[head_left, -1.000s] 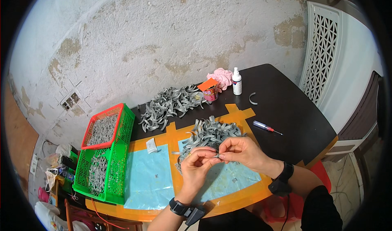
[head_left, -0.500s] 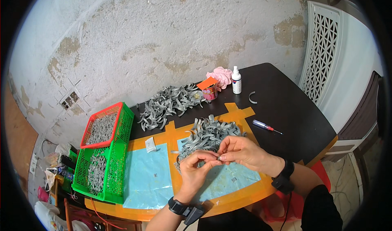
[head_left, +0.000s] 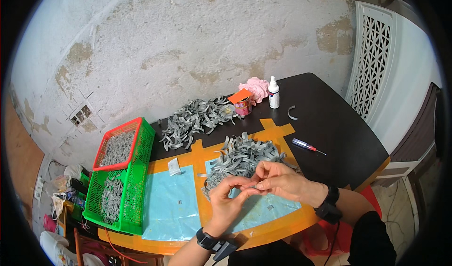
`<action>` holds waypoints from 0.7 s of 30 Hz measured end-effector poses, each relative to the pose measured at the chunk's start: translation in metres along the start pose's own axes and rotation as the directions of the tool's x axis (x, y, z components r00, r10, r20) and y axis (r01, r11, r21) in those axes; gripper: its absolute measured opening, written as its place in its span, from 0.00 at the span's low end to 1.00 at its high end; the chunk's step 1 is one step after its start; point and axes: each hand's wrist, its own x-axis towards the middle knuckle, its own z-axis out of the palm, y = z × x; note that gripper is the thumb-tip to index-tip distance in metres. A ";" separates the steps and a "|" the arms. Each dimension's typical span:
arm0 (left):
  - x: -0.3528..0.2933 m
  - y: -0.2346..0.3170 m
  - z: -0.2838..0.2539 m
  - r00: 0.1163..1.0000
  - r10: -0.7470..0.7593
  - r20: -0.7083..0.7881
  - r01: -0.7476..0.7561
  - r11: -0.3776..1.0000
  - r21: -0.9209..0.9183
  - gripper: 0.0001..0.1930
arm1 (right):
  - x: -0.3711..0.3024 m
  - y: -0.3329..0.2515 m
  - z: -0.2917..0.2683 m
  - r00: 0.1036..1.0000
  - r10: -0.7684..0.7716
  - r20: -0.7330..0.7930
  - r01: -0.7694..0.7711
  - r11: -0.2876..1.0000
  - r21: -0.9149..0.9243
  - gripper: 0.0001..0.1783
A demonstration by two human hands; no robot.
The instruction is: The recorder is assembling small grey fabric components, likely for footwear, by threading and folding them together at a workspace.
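Observation:
My left hand (head_left: 227,198) and my right hand (head_left: 288,182) meet over the near edge of a heap of curved grey strips (head_left: 242,155). Fingers and thumbs of both are pinched together on a small grey piece (head_left: 253,187), mostly covered by the fingertips, so its kind is unclear. Beneath them lies a light blue sheet (head_left: 263,214), bordered with orange tape (head_left: 204,205). A tiny dark grey bit (head_left: 270,207) rests on that sheet near my right hand.
On the left, a red basket (head_left: 136,143) and a green basket (head_left: 132,214) contain small grey pieces. More grey strips (head_left: 188,122) are piled at the back, near a tin (head_left: 243,107), pink cloth (head_left: 256,88) and white spray bottle (head_left: 273,94). A screwdriver (head_left: 305,145) lies on the right.
My fingertips have shifted slightly around the small grey piece, and my right thumb now lies more across it. Both hands stay in nearly the same place.

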 end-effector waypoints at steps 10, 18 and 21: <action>0.010 0.006 -0.001 0.994 0.026 0.103 -0.040 0.989 0.141 0.11 | 0.001 0.001 -0.004 0.998 -0.057 -0.011 0.056 0.995 -0.082 0.13; 0.012 0.007 -0.006 0.983 0.016 0.182 -0.043 0.989 0.145 0.10 | 0.002 -0.001 -0.009 0.996 -0.016 0.090 0.020 0.999 -0.047 0.14; 0.010 0.007 -0.005 0.986 0.051 0.162 -0.072 0.989 0.127 0.11 | 0.001 0.000 -0.007 0.997 -0.016 0.081 0.020 0.999 -0.045 0.14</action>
